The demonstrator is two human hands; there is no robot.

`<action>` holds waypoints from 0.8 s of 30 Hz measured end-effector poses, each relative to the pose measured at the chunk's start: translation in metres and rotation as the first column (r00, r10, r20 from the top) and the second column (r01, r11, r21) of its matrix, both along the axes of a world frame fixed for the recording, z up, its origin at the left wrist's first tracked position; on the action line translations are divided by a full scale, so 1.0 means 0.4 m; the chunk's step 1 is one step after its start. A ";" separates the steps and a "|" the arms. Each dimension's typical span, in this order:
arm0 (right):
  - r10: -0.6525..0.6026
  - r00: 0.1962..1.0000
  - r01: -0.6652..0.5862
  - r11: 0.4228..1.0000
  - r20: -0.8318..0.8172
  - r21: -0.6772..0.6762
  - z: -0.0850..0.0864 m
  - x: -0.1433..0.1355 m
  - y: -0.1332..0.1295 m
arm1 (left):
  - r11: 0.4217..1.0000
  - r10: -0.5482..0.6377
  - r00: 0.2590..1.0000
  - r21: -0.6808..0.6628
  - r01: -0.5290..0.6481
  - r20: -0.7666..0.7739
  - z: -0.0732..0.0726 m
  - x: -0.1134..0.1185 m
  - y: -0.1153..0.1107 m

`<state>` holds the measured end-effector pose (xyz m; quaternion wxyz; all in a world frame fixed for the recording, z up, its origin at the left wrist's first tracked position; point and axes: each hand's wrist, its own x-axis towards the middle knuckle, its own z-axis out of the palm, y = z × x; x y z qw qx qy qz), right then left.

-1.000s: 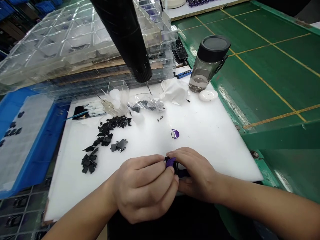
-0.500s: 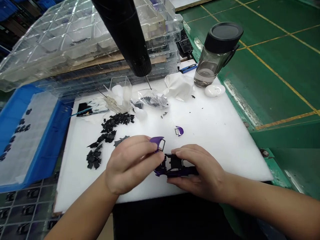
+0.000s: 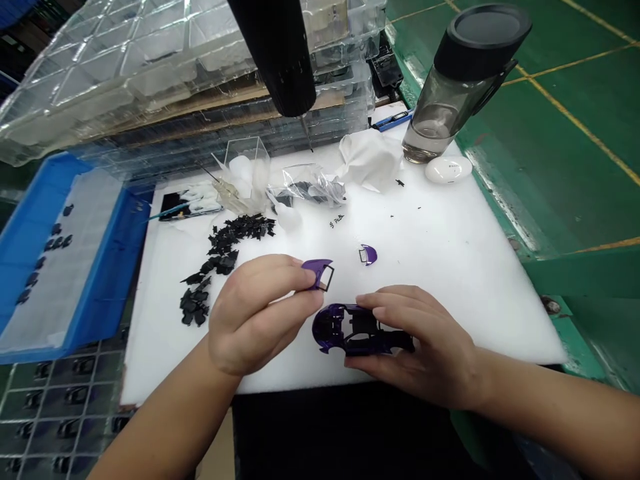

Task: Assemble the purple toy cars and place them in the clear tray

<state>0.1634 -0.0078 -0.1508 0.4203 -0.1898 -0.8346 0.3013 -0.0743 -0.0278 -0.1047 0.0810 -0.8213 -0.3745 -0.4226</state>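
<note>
Between thumb and fingers, my left hand (image 3: 263,313) pinches a small purple toy car door (image 3: 319,272) with a dark window frame, held up in the air. My right hand (image 3: 425,333) grips a purple and black toy car body (image 3: 357,330) along its two long sides, its open cabin showing. The door is above and slightly left of the car body, apart from it. A second purple door (image 3: 369,255) lies on the white foam sheet (image 3: 450,293) beyond my hands.
A black electric screwdriver (image 3: 280,60) hangs overhead with its bit pointing down. Small black parts (image 3: 220,253) lie in a heap at left, beside a blue bin (image 3: 80,320). Clear trays (image 3: 140,93) are stacked behind. A water bottle (image 3: 450,100) and a white case (image 3: 449,170) stand at back right.
My left hand has lifted the door away from the car body, leaving a gap between them and uncovering the body's left end. The whole view has shifted slightly.
</note>
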 end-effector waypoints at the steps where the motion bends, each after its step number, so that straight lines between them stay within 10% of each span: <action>1: -0.001 1.000 0.001 1.000 -0.005 0.001 0.002 0.000 0.000 | 1.000 -0.004 1.000 -0.001 0.004 0.000 0.001 0.000 0.002; 24: 0.012 0.999 -0.012 1.000 -0.033 -0.006 0.025 0.003 0.004 | 0.991 -0.106 0.993 -0.076 0.111 0.057 0.001 -0.003 0.007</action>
